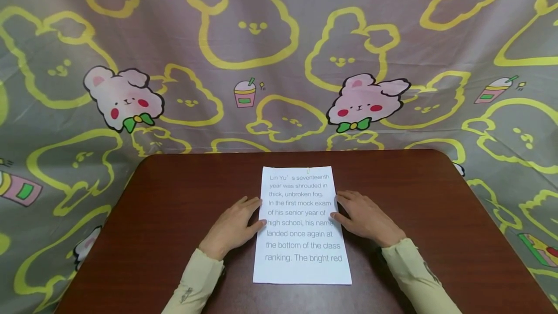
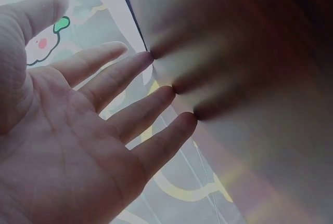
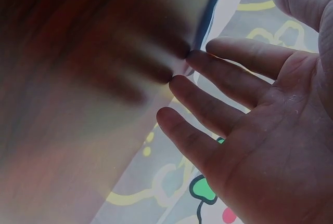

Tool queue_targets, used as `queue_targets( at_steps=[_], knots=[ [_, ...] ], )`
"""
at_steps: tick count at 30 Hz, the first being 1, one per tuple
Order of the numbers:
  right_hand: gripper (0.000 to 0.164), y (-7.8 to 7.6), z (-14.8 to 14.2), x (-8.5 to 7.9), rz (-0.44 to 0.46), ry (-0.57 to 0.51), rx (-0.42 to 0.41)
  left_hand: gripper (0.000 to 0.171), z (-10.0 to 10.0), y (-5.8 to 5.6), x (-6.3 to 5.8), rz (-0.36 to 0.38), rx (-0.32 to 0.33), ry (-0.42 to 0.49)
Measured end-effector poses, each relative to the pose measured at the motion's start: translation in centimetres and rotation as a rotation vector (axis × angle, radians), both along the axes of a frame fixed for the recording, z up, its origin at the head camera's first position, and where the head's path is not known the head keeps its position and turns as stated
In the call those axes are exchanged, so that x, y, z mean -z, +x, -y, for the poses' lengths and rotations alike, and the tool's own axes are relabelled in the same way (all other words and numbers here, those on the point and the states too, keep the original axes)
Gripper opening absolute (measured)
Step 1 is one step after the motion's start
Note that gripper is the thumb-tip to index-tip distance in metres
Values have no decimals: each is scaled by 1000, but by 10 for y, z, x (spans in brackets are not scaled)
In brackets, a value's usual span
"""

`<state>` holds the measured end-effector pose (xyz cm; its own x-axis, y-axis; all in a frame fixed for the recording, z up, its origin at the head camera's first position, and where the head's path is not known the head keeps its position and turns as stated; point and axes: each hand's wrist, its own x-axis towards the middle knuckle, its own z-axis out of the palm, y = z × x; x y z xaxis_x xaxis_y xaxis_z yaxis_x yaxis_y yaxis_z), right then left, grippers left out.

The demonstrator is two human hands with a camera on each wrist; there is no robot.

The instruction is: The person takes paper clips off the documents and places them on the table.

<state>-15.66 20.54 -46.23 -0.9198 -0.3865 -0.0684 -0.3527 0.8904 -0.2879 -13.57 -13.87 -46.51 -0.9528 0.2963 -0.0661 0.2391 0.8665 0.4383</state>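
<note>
A white stack of paper (image 1: 302,270) printed with large English text lies flat on the table, its long side running away from me. At its left edge is my left hand (image 1: 233,224), thumb and forefinger tips right at the paper's side. My right hand (image 1: 366,217) mirrors it at the right edge, the thumb tip just over the margin. In the left wrist view the fingers (image 2: 138,112) are straight and spread, several tips touching the glossy tabletop. The right wrist view shows the other hand's fingers (image 3: 208,102) likewise extended, with tips at the table surface.
The dark red-brown wooden table (image 1: 174,207) has rounded far corners. A small yellowish clip (image 1: 308,170) sits at the paper's top edge. Behind and around the table hangs a cloth (image 1: 279,76) with cartoon bears, rabbits and drink cups.
</note>
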Motion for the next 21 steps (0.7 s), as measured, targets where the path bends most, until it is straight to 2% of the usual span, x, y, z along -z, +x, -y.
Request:
queue_targets(
  at_steps=[15,21],
  knots=[
    [57,0,0,1,-11,-10,-14,60,-3,0,-1,11,3,37],
    [62,0,0,1,-15,-42,-13,60,-4,0,-2,23,-3,45]
  ],
)
